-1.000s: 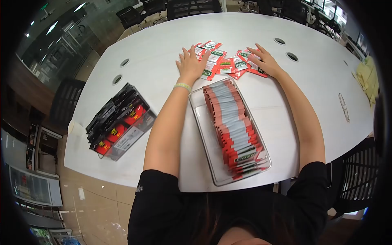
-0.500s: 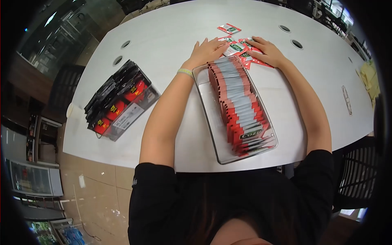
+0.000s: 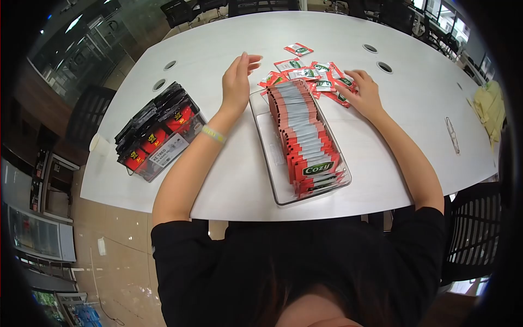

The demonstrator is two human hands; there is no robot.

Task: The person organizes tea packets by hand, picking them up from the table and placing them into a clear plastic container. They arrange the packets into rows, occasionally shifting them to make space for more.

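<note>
My left hand [image 3: 236, 84] is held on edge above the table, left of the loose packets, with its fingers slightly bent and nothing in it. My right hand [image 3: 364, 95] rests at the right side of the pile, its thumb and fingers apart over the red and white Cozy sachets [image 3: 303, 73]. Several of these sachets lie spread and overlapping behind the box. Between my forearms stands a clear plastic box [image 3: 268, 158], holding a long upright row of Cozy sachets [image 3: 300, 131]. Its left side has a bare strip.
On the left, a second clear box [image 3: 170, 155] holds black and red packets [image 3: 155, 128], with a paper cup [image 3: 98, 144] beside it. A pen-like clear object [image 3: 452, 135] and yellow cloth [image 3: 488, 109] are at the right. Round cable holes [image 3: 384, 67] pierce the table.
My left hand has left the loose sachets, moving left and lifting. My right hand has shifted slightly down, and more of the pile shows. The view has tilted a little.
</note>
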